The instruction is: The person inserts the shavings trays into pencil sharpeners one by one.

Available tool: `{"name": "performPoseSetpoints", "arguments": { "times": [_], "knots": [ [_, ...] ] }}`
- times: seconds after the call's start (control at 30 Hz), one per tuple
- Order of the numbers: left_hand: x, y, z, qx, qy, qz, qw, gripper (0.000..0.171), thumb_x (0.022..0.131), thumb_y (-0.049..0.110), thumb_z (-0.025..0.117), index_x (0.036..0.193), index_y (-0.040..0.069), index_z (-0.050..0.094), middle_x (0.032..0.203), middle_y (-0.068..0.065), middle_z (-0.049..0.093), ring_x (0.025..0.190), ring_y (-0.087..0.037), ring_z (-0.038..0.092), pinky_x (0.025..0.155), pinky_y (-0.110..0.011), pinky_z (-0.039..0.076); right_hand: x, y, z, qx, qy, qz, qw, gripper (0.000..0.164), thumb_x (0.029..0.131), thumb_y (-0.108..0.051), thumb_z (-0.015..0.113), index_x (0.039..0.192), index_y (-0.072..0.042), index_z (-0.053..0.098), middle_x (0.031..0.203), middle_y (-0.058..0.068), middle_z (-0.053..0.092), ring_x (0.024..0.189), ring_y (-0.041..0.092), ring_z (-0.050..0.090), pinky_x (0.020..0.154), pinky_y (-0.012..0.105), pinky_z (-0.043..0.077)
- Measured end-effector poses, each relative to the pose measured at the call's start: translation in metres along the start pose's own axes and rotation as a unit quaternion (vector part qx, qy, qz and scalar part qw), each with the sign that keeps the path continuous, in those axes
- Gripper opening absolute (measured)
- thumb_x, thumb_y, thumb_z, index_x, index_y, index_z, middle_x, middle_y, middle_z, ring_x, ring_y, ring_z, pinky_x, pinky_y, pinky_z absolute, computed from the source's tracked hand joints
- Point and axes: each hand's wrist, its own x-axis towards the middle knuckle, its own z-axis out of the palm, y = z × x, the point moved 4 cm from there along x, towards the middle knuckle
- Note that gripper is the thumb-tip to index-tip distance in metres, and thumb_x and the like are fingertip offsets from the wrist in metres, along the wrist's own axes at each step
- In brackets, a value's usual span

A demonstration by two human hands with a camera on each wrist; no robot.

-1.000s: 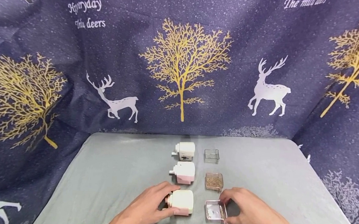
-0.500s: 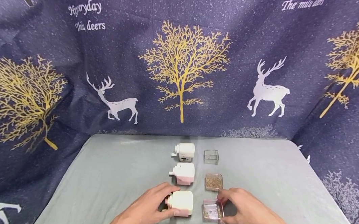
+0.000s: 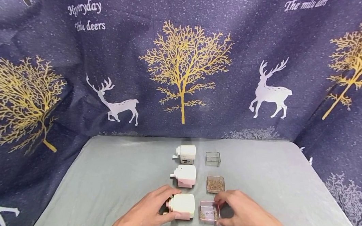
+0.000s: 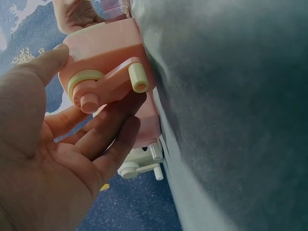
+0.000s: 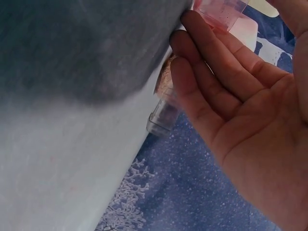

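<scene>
My left hand [image 3: 149,208] grips the nearest pencil sharpener [image 3: 183,203], a pink and cream hand-crank one. In the left wrist view, its crank [image 4: 114,79] faces the palm, with the thumb on one side and fingers on the other. Just right of it, my right hand [image 3: 244,212] holds a clear pinkish shavings drawer [image 3: 206,210] between thumb and fingers at its right side. A few shavings lie inside this drawer. A narrow gap shows between drawer and sharpener. In the right wrist view the drawer [image 5: 224,12] is partly cut off at the top.
Behind stand a white and pink sharpener [image 3: 187,175] and a white one [image 3: 187,153] in a line. To their right sit a drawer full of brown shavings [image 3: 215,185] and a clear dark-rimmed drawer [image 3: 213,159]. A deer-print curtain [image 3: 183,65] hangs behind the grey table [image 3: 120,164].
My right hand has slid the pinkish drawer leftward, closer to the nearest sharpener. My left hand keeps its grip in the same place.
</scene>
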Motion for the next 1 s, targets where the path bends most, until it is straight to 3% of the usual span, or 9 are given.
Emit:
{"name": "performPoseSetpoints", "arguments": {
  "times": [0.2, 0.5, 1.0],
  "knots": [
    [-0.001, 0.000, 0.000, -0.015, -0.006, -0.008, 0.9998, 0.056, 0.090, 0.060, 0.057, 0.139, 0.036, 0.047, 0.121, 0.018, 0.051, 0.101, -0.001, 0.052, 0.083, -0.032, 0.051, 0.004, -0.003, 0.006, 0.004, 0.002, -0.008, 1.000, 0.046, 0.070, -0.042, 0.083, 0.105, -0.017, 0.066, 0.092, -0.017, 0.062, 0.084, 0.002, 0.059, 0.076, 0.030, 0.054],
    [-0.001, 0.000, 0.002, 0.005, 0.012, 0.017, 0.9998, 0.056, 0.091, 0.057, 0.058, 0.140, 0.034, 0.047, 0.122, 0.016, 0.051, 0.104, -0.002, 0.052, 0.085, -0.034, 0.052, 0.009, -0.006, 0.008, 0.002, 0.018, -0.026, 1.000, 0.043, 0.070, -0.040, 0.084, 0.103, -0.018, 0.066, 0.089, -0.018, 0.062, 0.083, 0.000, 0.059, 0.074, 0.028, 0.054],
    [-0.001, 0.001, 0.002, -0.012, 0.024, 0.027, 0.9993, 0.054, 0.090, 0.054, 0.062, 0.139, 0.036, 0.047, 0.122, 0.018, 0.051, 0.100, -0.001, 0.052, 0.084, -0.031, 0.052, 0.015, -0.012, 0.012, 0.006, 0.003, -0.015, 1.000, 0.044, 0.072, -0.040, 0.082, 0.105, -0.016, 0.065, 0.093, -0.016, 0.063, 0.085, 0.003, 0.060, 0.076, 0.031, 0.054]
  ]
}}
